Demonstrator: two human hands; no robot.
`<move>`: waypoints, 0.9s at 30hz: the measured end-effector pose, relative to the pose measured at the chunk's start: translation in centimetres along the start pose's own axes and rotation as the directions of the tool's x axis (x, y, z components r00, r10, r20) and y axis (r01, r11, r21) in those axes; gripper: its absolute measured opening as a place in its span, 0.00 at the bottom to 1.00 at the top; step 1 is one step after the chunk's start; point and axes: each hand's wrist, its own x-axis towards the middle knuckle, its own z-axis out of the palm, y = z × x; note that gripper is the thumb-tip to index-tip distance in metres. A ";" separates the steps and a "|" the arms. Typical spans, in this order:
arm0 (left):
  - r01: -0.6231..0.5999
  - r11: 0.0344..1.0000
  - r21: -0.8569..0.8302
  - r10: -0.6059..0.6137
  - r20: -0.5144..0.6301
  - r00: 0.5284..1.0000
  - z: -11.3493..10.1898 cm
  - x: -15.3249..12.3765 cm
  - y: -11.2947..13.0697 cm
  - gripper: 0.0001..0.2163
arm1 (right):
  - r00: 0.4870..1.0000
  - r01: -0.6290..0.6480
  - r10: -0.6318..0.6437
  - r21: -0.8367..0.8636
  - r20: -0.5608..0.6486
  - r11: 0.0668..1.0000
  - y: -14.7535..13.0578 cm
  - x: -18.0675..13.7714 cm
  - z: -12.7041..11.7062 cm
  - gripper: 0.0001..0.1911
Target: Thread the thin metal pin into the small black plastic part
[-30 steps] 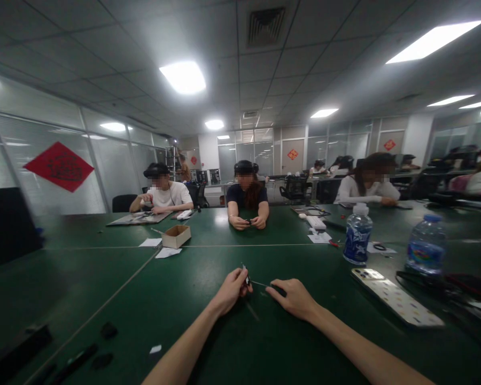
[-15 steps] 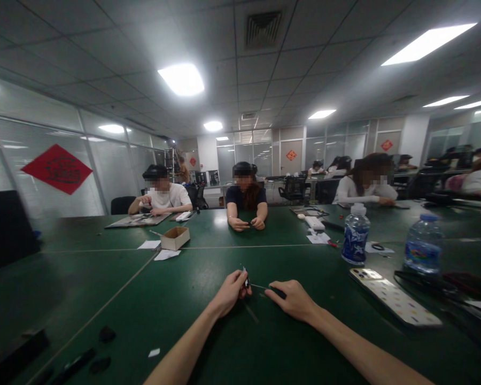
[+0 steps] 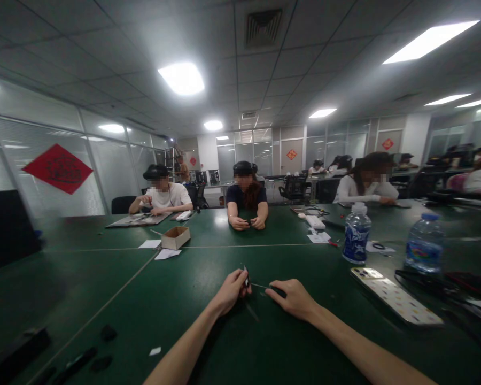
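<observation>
Fingers (image 3: 239, 275) of the left hand (image 3: 226, 294) are pinching a small part (image 3: 247, 278) over the table (image 3: 184, 299); the right hand (image 3: 295, 297) is gripping a tool (image 3: 279, 291), its shaft (image 3: 260, 285) pointing at the part. Work is seemingly underway, not finished; what is done or left is not showing.

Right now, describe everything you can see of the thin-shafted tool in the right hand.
The tool has a dark handle, partly hidden by the fingers and thumb of the right hand, and a thin, straight shaft that looks like metal. It is held slightly aslant in the picture, its shaft pointing toward the small dark piece in the left hand. Whether its tip touches that piece is too small to tell.
</observation>
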 end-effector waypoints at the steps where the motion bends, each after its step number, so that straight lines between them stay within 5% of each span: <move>1: 0.002 1.000 0.001 -0.002 0.002 1.000 0.0 0.0 0.0 0.21 | 1.000 0.004 -0.003 0.001 -0.005 1.000 0.1 0.0 0.1 0.21; 27: 0.032 0.999 -0.029 -0.032 -0.018 0.999 0.4 -0.1 0.4 0.22 | 1.000 -0.018 0.018 -0.008 -0.010 1.000 0.3 0.0 0.2 0.22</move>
